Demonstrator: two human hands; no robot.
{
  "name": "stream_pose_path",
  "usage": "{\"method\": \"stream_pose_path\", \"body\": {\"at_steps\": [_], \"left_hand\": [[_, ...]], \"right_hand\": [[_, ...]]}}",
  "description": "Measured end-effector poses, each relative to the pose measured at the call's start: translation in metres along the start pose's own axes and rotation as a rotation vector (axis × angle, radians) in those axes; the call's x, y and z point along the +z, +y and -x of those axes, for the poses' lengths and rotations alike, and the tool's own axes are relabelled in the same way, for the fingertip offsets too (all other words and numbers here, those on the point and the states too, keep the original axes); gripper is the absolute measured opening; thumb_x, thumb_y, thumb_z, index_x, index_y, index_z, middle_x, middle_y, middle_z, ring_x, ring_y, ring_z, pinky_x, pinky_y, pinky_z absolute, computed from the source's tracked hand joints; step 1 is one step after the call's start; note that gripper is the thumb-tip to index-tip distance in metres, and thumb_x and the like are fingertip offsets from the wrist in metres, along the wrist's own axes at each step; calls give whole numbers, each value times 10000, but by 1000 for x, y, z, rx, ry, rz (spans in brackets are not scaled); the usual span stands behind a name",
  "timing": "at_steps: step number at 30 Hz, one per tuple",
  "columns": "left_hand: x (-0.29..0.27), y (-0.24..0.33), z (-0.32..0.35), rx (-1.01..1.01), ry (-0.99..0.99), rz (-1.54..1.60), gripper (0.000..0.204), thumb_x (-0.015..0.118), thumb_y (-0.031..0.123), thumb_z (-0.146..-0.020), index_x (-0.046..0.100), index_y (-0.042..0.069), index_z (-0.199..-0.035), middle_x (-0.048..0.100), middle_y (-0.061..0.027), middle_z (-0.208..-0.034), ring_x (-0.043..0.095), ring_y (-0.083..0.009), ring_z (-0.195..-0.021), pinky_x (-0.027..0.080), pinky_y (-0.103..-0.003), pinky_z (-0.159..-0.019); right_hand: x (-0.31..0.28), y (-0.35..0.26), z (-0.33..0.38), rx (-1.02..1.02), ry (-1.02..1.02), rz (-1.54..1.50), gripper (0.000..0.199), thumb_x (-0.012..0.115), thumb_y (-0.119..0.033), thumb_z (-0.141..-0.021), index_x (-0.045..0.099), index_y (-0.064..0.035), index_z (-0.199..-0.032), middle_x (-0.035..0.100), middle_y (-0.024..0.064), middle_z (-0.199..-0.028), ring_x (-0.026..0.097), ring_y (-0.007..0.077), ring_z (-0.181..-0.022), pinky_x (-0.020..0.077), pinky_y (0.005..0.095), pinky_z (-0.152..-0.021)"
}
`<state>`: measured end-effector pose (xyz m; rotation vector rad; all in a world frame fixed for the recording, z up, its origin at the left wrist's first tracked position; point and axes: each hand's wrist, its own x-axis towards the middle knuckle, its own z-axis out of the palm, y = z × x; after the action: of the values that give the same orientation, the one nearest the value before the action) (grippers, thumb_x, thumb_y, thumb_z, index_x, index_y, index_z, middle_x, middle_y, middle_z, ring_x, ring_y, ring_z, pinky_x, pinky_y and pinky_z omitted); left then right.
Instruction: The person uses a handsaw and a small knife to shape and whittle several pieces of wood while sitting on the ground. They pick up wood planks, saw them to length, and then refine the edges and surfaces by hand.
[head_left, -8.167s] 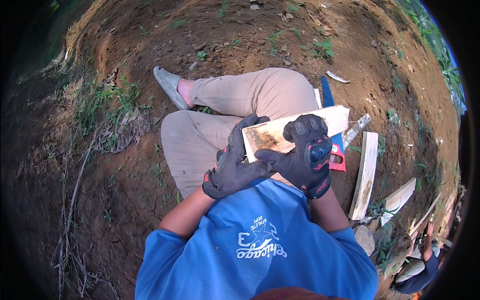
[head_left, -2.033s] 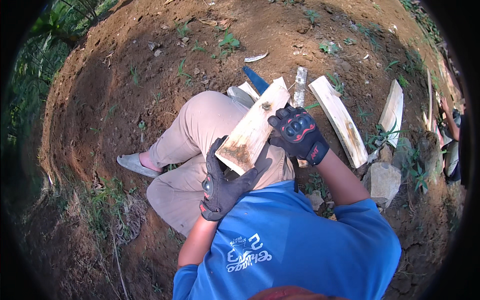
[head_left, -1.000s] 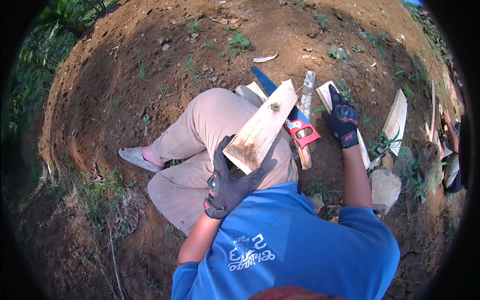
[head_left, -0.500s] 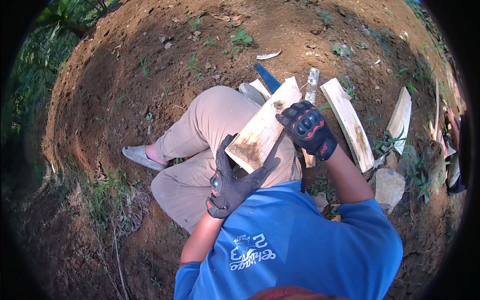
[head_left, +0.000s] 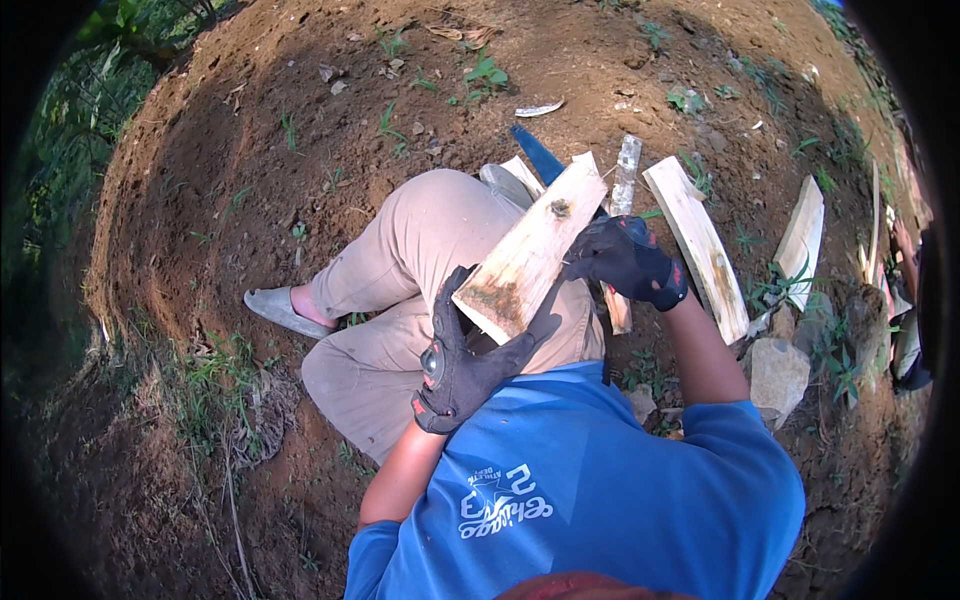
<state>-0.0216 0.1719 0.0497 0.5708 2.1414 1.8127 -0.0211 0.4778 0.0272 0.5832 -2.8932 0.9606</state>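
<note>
A pale split piece of firewood [head_left: 528,250], with a dark knot and a brown stain near its close end, lies tilted over my lap. My left hand [head_left: 468,375] in a black glove cups that near end, thumb to one side and fingers to the other. Along the wood's right edge, my gloved right hand [head_left: 625,262] presses with bent fingers, its fingertips partly hidden. Beyond the wood a blue blade [head_left: 537,153] sticks out; the rest of it is hidden under the wood and my hand.
More split wood [head_left: 700,250] lies on the soil to my right, along with a bark-covered stick [head_left: 625,175] and a shorter wedge of wood [head_left: 800,240]. A large stone [head_left: 778,378] sits near my right elbow. My bent leg [head_left: 430,230] is at the left.
My right hand has turned at the wrist from knuckles up to a side-on pose, and its fingers have shifted along the wood's right edge. The left hand and the wood have hardly moved.
</note>
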Motion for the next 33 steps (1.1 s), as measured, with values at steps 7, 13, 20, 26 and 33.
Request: {"method": "stream_pose_path", "body": {"at_steps": [7, 13, 20, 26, 33], "left_hand": [[0, 0, -2, 110, 11, -85, 1005, 915, 103, -833, 234, -37, -1560, 598, -276, -1406, 658, -359, -1297, 559, -465, -1063], [0, 5, -3, 109, 29, -149, 1012, 930, 137, -831, 245, -47, -1553, 614, -261, -1362, 679, -356, -1262, 578, -455, -1029], [4, -1, -1, 63, 77, -173, 1034, 956, 170, -803, 271, -61, -1542, 595, -254, -1369, 678, -342, -1251, 581, -450, -1013], [6, -3, 0, 99, 56, -112, 1030, 972, 217, -797, 297, -51, -1527, 597, -246, -1373, 684, -331, -1240, 583, -440, -1004], [7, -1, -3, 145, 113, -131, 991, 965, 202, -808, 317, -40, -1518, 634, -225, -1334, 708, -310, -1200, 589, -426, -996]], "right_hand": [[-18, 39, 34, 484, 264, -914, 262, 805, -56, -775, 780, -3, -1029, 765, 142, -959, 724, 225, -895, 565, 364, -821], [-18, 69, 38, 485, 275, 759, 542, 710, -153, -989, 578, -65, -1507, 679, 222, -1397, 666, 409, -1262, 530, 466, -1085], [44, -26, 5, 156, 346, 23, 646, 678, -498, -1007, 592, -106, -1514, 573, 160, -1555, 506, 358, -1464, 366, 504, -1237], [83, 32, 21, 434, 415, 160, 561, 608, -372, -1055, 566, -39, -1506, 582, 240, -1518, 551, 418, -1402, 412, 513, -1203], [42, 22, 2, 402, 464, 57, 509, 626, -349, -1068, 605, -7, -1445, 626, 235, -1462, 596, 403, -1351, 460, 474, -1158]]}}
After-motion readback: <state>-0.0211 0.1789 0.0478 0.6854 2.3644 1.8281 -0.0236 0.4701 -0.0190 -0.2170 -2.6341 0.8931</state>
